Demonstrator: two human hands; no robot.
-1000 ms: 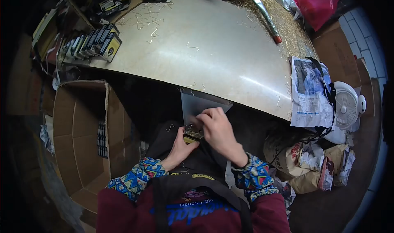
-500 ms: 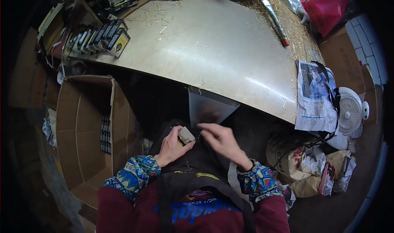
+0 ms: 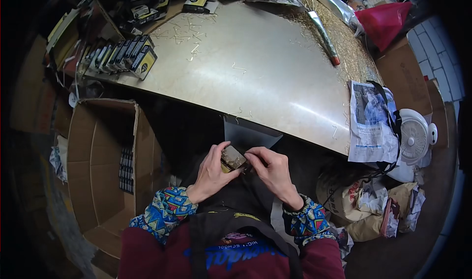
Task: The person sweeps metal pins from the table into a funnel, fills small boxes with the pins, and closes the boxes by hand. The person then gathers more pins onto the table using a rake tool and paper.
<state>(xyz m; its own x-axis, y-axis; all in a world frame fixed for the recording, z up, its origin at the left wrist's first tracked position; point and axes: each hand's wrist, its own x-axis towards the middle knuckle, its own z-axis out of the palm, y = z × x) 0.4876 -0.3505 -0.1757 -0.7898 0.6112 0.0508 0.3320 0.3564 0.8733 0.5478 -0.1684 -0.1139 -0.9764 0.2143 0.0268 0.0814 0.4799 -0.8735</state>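
My left hand (image 3: 210, 176) is wrapped round a small open box (image 3: 233, 157), held over my lap below the table edge. The box has a yellow and black side, and thin brass-coloured wire pieces show inside it. Thumb and index finger of my right hand (image 3: 273, 172) are pinched together at the box's right edge. Whatever lies between those fingertips is too small or hidden to make out. Bent wire hooks (image 3: 241, 114) lie on the table's front edge, just beyond my hands.
The metal table (image 3: 275, 72) bears a row of small boxes (image 3: 123, 55) at left, a heap of brass wire hooks (image 3: 351, 48) and a brush-like tool (image 3: 324, 38) at right. A carton (image 3: 105, 166) with packed boxes stands left. Newspaper (image 3: 372, 121) and a white fan (image 3: 414, 135) are right.
My right hand has come down and left from above, its fingers now pinched at the box. My left hand has raised the box slightly. The view has shifted a little.
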